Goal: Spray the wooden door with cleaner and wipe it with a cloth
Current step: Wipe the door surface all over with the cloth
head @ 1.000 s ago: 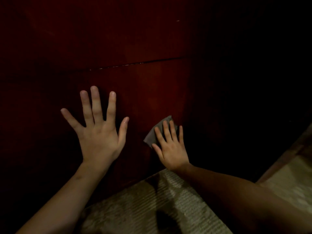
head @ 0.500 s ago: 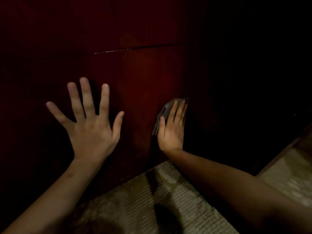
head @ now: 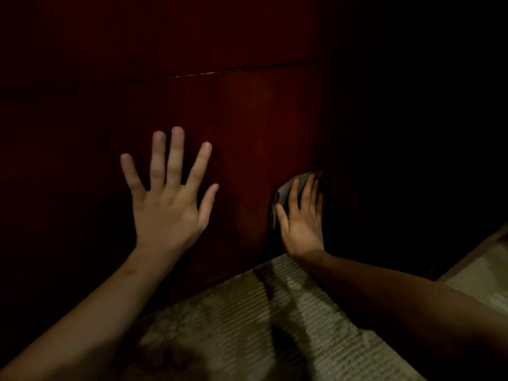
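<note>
A dark red wooden door [head: 255, 125] fills most of the view, with a thin horizontal groove across it. My left hand [head: 167, 204] lies flat on the lower door, fingers spread and straight. My right hand [head: 302, 218] presses a grey cloth [head: 283, 191] flat against the door near its right edge, fingers straight and close together. Only the cloth's upper left part shows past my fingers. No spray bottle is in view.
A ribbed, pale floor mat [head: 261, 325] lies below the door's bottom edge. To the right of the door's edge the space is black. A strip of pale floor [head: 483, 273] shows at the far right.
My right hand slid the cloth rightward to the door's edge, then slightly down along it. My left hand stayed flat on the door.
</note>
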`<state>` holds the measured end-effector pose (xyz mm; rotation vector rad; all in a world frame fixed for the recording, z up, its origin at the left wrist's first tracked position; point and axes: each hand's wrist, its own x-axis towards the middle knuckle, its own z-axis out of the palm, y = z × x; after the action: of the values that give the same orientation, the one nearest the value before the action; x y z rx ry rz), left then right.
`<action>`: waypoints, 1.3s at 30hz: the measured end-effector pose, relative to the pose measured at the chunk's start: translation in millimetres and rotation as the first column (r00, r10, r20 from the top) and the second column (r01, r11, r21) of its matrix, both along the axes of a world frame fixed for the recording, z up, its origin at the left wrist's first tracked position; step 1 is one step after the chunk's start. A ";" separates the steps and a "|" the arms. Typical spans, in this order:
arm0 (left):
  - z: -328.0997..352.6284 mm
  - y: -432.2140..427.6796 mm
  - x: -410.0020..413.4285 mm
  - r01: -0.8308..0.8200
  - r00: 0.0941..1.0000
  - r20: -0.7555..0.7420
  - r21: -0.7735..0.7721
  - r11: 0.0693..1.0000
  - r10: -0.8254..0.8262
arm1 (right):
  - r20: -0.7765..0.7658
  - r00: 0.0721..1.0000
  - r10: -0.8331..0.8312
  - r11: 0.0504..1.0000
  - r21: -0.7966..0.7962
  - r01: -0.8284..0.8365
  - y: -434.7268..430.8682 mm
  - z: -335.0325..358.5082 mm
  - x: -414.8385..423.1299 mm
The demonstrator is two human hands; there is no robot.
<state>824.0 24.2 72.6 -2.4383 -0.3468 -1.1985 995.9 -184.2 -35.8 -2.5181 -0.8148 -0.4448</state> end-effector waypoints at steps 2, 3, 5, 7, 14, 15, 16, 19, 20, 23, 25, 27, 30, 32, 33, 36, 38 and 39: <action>-9.2 9.6 -11.6 -0.020 0.999 -0.038 0.057 0.998 0.023 | 0.093 0.995 0.046 0.996 -0.078 -0.039 5.8 -6.8 -4.5; -14.6 13.5 -16.2 -0.029 0.998 -0.055 0.070 0.997 0.032 | 0.165 0.983 0.086 0.991 -0.112 -0.068 9.6 -9.3 -7.7; -23.5 21.8 -26.4 -0.035 0.996 -0.075 0.074 0.997 0.041 | 0.331 0.914 0.234 0.963 -0.207 -0.171 25.7 -11.9 -18.4; -27.9 27.4 -34.8 -0.030 0.996 -0.076 0.070 0.997 0.035 | 0.465 0.780 0.420 0.899 -0.333 -0.286 47.4 -11.3 -32.8; -33.6 32.2 -42.1 -0.054 0.994 -0.090 0.067 0.996 0.060 | 0.556 0.599 0.576 0.813 -0.467 -0.348 92.4 -34.3 -67.3; -33.8 29.6 -39.1 -0.056 0.994 -0.086 0.051 0.997 0.060 | 0.574 0.577 0.581 0.811 -0.465 -0.354 90.4 -32.7 -63.2; -35.0 26.0 -35.3 -0.056 0.995 -0.079 0.029 0.998 0.058 | 0.590 0.549 0.592 0.805 -0.475 -0.357 84.9 -31.0 -55.8; -41.0 14.4 -23.7 -0.063 0.995 -0.072 -0.005 0.998 0.062 | 0.615 0.526 0.587 0.806 -0.506 -0.307 54.3 -33.8 -22.8; -42.8 11.3 -20.3 -0.061 0.995 -0.075 -0.008 0.998 0.060 | 0.615 0.548 0.566 0.818 -0.499 -0.285 41.2 -37.2 -11.2; -48.1 6.4 -13.5 -0.070 0.995 -0.067 -0.030 0.997 0.068 | 0.590 0.654 0.473 0.865 -0.453 -0.217 2.6 -47.5 17.9; -49.3 5.1 -11.0 -0.076 0.996 -0.059 -0.043 0.996 0.074 | 0.554 0.710 0.434 0.877 -0.442 -0.190 -13.9 -50.1 30.9; -50.0 5.4 -10.6 -0.076 0.995 -0.062 -0.041 0.996 0.073 | 0.518 0.740 0.429 0.872 -0.450 -0.191 -21.0 -50.8 36.0; -50.7 6.5 -10.9 -0.072 0.995 -0.069 -0.033 0.997 0.069 | 0.508 0.743 0.437 0.868 -0.456 -0.199 -21.7 -51.6 36.7; -50.4 6.4 -12.7 -0.073 0.995 -0.068 -0.020 0.997 0.072 | 0.529 0.710 0.464 0.858 -0.467 -0.213 -20.9 -50.9 41.0; -49.6 6.0 -13.7 -0.065 0.995 -0.071 -0.010 0.998 0.064 | 0.547 0.683 0.484 0.849 -0.483 -0.214 -21.8 -48.1 45.1; -46.7 14.8 -27.7 -0.016 0.991 -0.132 0.058 0.998 0.023 | 0.613 0.566 0.551 0.818 -0.533 -0.218 -21.5 -32.3 57.4; -48.3 33.2 -47.9 0.018 0.982 -0.188 0.142 0.990 0.009 | 0.604 0.518 0.606 0.779 -0.582 -0.234 -18.1 -22.4 60.9; -50.3 45.5 -62.0 0.025 0.978 -0.207 0.186 0.982 0.015 | 0.601 0.504 0.621 0.767 -0.598 -0.233 -13.9 -19.0 58.5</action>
<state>762.0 69.7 22.4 -2.3717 -0.1584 -0.9211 1054.4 -198.1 -54.8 -2.2605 -2.0668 -1.3502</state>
